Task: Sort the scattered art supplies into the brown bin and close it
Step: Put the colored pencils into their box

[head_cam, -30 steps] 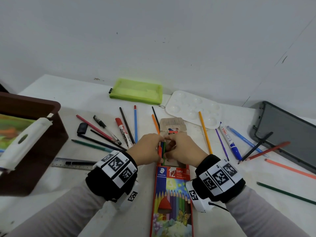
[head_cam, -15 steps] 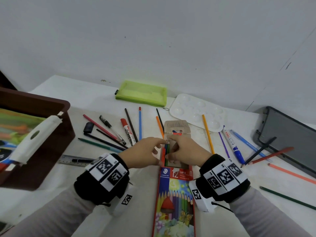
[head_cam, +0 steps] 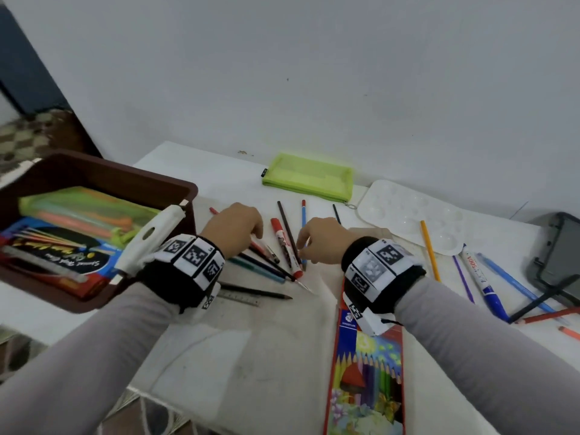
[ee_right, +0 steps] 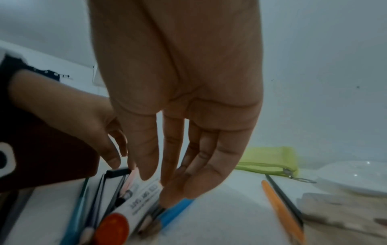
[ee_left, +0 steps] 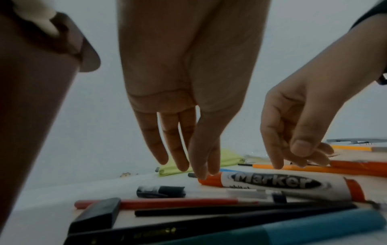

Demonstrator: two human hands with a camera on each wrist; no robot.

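Observation:
The brown bin (head_cam: 191, 191) stands open at the left and holds a green pouch and packets. Scattered pens and pencils lie beside it, among them a red-capped marker (head_cam: 284, 243) (ee_left: 282, 184) (ee_right: 136, 199) and a blue pencil (head_cam: 303, 227) (ee_right: 178, 210). My left hand (head_cam: 251, 233) (ee_left: 188, 165) hangs over this cluster with straight fingers, and its fingertips touch the marker's cap. My right hand (head_cam: 303, 246) (ee_right: 163, 179) reaches down just right of the marker with relaxed fingers touching the pencils. Neither hand holds anything. The coloured-pencil box (head_cam: 367, 356) lies under my right wrist.
A green mesh pouch (head_cam: 309, 177) and a white palette (head_cam: 414, 218) lie at the back. More pens and pencils (head_cam: 483, 284) are scattered at the right by the grey lid (head_cam: 561, 262). A ruler (head_cam: 241, 298) lies near the left wrist. The bin's white latch (head_cam: 147, 237) sticks out.
Both hands have left the mouth of the pencil box and moved left to the cluster of pens beside the bin. The head view has swung left, showing more of the bin.

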